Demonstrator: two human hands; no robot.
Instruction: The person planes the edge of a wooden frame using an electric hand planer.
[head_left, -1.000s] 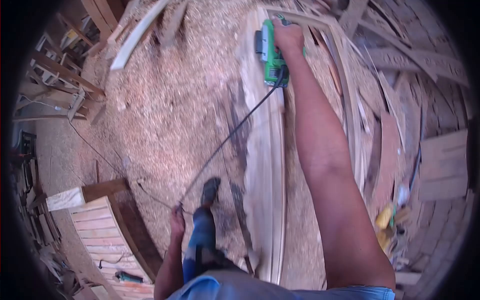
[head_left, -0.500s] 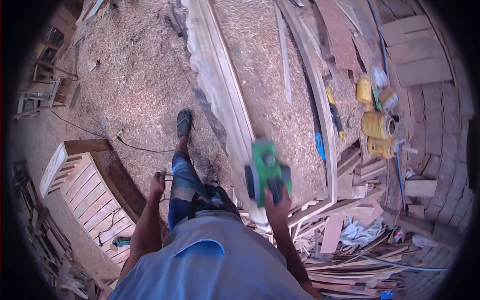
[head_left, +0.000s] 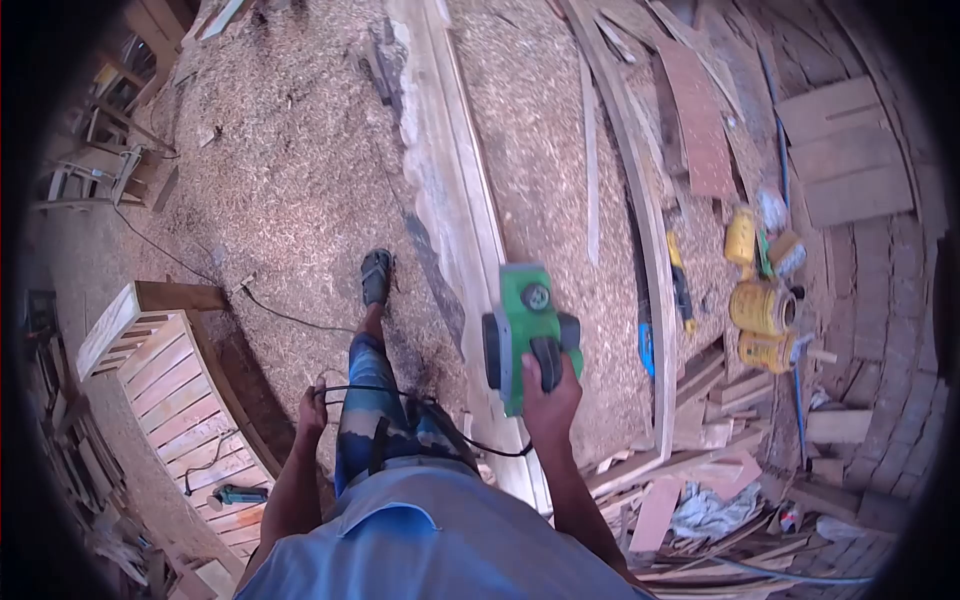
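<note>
My right hand [head_left: 550,405] is wrapped round the black handle of a green electric planer [head_left: 530,310]. The planer overlaps the right edge of a long wooden plank [head_left: 455,200], which has one wavy, rough side and runs away from me. Off to the left, my left hand [head_left: 313,408] is closed on a black power cord [head_left: 360,388]. From there the cord loops across my thighs toward the planer's rear.
Wood shavings [head_left: 290,150] cover the ground. A slatted wooden bench [head_left: 180,400] with a green tool [head_left: 240,495] on it stands left. Yellow jars [head_left: 762,305], a yellow-handled saw [head_left: 680,285] and scrap boards [head_left: 700,450] lie right. Another long board [head_left: 640,200] runs beside the plank.
The planer has turned slightly and shows more sharply, still in my right hand. More of the black cord shows, drawn up from my left hand across my legs. The whole view has shifted a little.
</note>
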